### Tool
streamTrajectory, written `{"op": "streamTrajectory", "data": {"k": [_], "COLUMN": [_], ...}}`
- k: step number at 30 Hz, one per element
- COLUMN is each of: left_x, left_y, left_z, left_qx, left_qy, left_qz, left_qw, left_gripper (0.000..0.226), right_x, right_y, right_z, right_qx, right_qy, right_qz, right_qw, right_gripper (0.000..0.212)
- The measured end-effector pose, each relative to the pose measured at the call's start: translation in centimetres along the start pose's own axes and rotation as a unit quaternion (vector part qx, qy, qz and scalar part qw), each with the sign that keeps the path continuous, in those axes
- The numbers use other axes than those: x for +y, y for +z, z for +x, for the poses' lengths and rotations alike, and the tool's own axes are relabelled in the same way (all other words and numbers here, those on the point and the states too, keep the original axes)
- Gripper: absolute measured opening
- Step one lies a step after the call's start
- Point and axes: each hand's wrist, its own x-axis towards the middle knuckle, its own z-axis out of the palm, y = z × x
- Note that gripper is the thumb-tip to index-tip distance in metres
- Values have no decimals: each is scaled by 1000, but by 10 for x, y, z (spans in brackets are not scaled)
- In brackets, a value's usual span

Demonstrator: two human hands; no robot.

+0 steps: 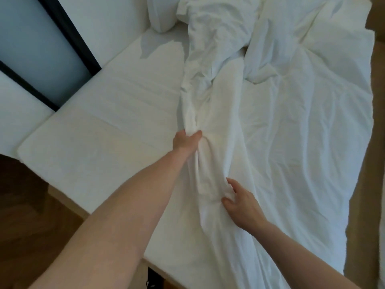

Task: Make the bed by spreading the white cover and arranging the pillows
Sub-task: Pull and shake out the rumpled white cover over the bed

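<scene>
The fingers of the left hand [185, 140] and the right hand [239, 202] pinch the bunched edge of the white cover [291, 122], which hides only 1 side of the mattress [100, 126], so a hard tug could slip it off.

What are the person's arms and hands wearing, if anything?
Nothing shows on them. The left hand and right hand are bare, with no gloves, rings or watch visible. Both forearms are uncovered up to the picture's edge, so no sleeve is in view.
</scene>
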Motion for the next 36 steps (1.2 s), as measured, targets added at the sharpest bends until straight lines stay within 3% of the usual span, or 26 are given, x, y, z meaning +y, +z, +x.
{"op": "streamTrajectory", "data": {"k": [3, 6, 9, 12, 14, 16, 18, 19, 20, 22, 25, 28, 31, 34, 36], "left_x": [21, 11, -38, -96, -124, -132, -125, -114, -102, -73, -31, -10, -5, 0, -4], "left_y": [-65, -154, -231, -290, -296, -296, -293, -291, -290, -285, -266, -241, -208, -170, -153], "left_z": [-32, -96, -163, -215, -223, -213, -178, -155, -131, -82, -20, 32, 74, 99, 106], "left_qx": [62, 87, 85, 76, -16, -138, -233, -247, -243, -190, -95, -46, -61, -122, -159], "left_qy": [48, 63, 0, -97, -180, -239, -238, -222, -206, -189, -122, -51, -62, -114, -111], "left_qz": [-19, -6, -43, -22, 54, 148, 268, 316, 343, 319, 243, 247, 177, 90, 106], "left_qw": [997, 994, 995, 992, 982, 950, 904, 889, 884, 909, 958, 967, 980, 982, 975], "left_gripper": [29, 24, 26, 24, 31, 32, 33, 47, 66, 103, 106, 106, 124, 154, 138], "right_x": [-14, -39, -60, -92, -106, -122, -136, -141, -146, -152, -156, -154, -150, -148, -149], "right_y": [-6, -18, -34, -42, -41, -34, -25, -21, -17, -8, 4, 17, 27, 34, 36], "right_z": [-12, -32, -38, -44, -46, -46, -44, -41, -38, -27, -12, 1, 18, 38, 51], "right_qx": [-12, -11, 22, 7, -17, -43, -59, -61, -64, -65, -57, -50, -26, -4, 13], "right_qy": [-15, 11, 25, 24, 19, 9, -1, -3, -2, 4, 14, 30, 37, 44, 52], "right_qz": [-1, 7, 31, 41, 32, 15, 7, 4, 4, 5, 11, 17, 23, 35, 39], "right_qw": [1000, 1000, 999, 999, 999, 999, 998, 998, 998, 998, 998, 998, 999, 998, 998], "right_gripper": [47, 61, 68, 69, 70, 72, 73, 74, 74, 75, 75, 75, 74, 71, 69]}}
